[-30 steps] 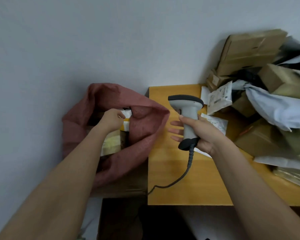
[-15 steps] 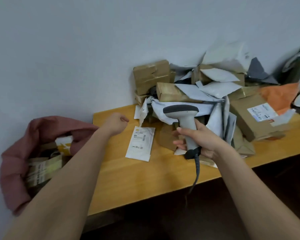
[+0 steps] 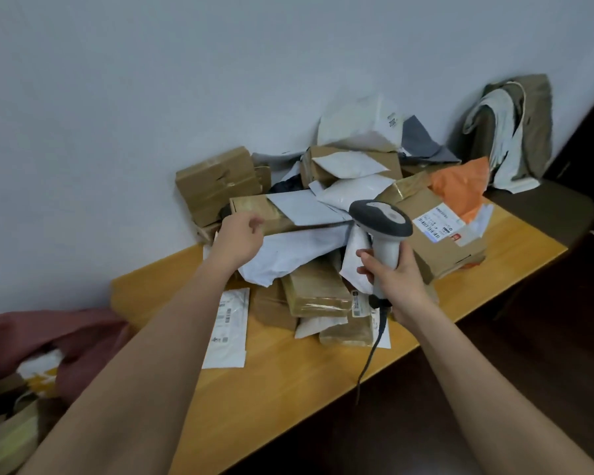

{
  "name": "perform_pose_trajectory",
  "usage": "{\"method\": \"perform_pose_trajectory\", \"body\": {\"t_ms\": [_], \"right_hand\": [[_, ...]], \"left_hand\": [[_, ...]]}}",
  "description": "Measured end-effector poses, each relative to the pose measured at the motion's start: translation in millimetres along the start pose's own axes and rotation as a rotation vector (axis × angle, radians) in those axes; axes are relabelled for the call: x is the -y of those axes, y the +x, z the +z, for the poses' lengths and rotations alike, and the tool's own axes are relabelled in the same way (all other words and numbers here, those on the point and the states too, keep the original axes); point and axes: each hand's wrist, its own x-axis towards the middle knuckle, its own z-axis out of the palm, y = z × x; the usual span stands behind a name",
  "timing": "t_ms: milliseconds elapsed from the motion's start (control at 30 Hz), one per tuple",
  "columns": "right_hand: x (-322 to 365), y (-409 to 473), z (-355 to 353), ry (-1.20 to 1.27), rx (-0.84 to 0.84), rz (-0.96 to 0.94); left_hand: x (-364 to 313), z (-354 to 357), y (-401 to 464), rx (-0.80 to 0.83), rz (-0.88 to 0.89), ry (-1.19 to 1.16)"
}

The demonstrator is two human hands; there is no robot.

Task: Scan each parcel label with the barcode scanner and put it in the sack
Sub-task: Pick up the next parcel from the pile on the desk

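From the head camera, a yellow wooden table (image 3: 288,382) stands against a pale wall (image 3: 151,80). A big pile of parcels (image 3: 323,214) sits on the far part of the table, up against the wall. The pile has brown boxes and soft white and grey bags all mixed up.

The right hand (image 3: 396,279) grips the handle of the scanner (image 3: 383,231). The fingers are curled all the way round it. The scanner is grey and white, and its dark head is up over the pile. Its cable (image 3: 371,351) hangs down past the near edge of the table.

The left hand (image 3: 239,236) reaches out over the left side of the pile. Its fingers are loosely bent and it holds nothing. It is just beside a long brown box (image 3: 254,210) and over a crumpled white bag (image 3: 288,252).

A flat white envelope (image 3: 230,329) with a label lies alone on the table, partly under the left arm.

A large brown box (image 3: 439,234) with a white label is on the right of the pile. An orange bag (image 3: 460,188) lies on top of it.

The red sack (image 3: 66,341) is down at the left, below the end of the table. It is open and some parcels show inside.

Some cloth (image 3: 511,132) leans on the wall at the far right.
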Motion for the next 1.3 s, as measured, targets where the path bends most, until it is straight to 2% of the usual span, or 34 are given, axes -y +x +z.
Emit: {"method": "perform_pose_trajectory", "body": {"t_ms": [200, 333, 500, 767, 967, 1300], "right_hand": [[-20.1, 38.0, -10.4, 0.031, -0.139, -0.031], [-31.0, 67.7, -14.3, 0.033, -0.140, -0.052], [-50.1, 114.9, -25.8, 0.047, -0.104, 0.002], [-38.7, 184.2, -32.1, 0.179, -0.007, 0.075], [-30.9, 203.7, -26.2, 0.220, 0.034, 0.067], [-4.1, 186.6, -19.3, 0.209, 0.000, -0.026]], "left_hand": [[-19.4, 23.7, 42.1, 0.029, 0.103, -0.035], [-41.3, 42.6, 70.4, -0.004, 0.194, -0.031], [-82.6, 77.7, 114.9, 0.131, 0.346, 0.022], [-107.2, 122.7, 159.7, 0.392, 0.230, 0.397], [-102.6, 119.8, 160.1, 0.465, 0.129, 0.259], [-94.9, 93.1, 138.3, 0.430, 0.106, 0.086]]}}
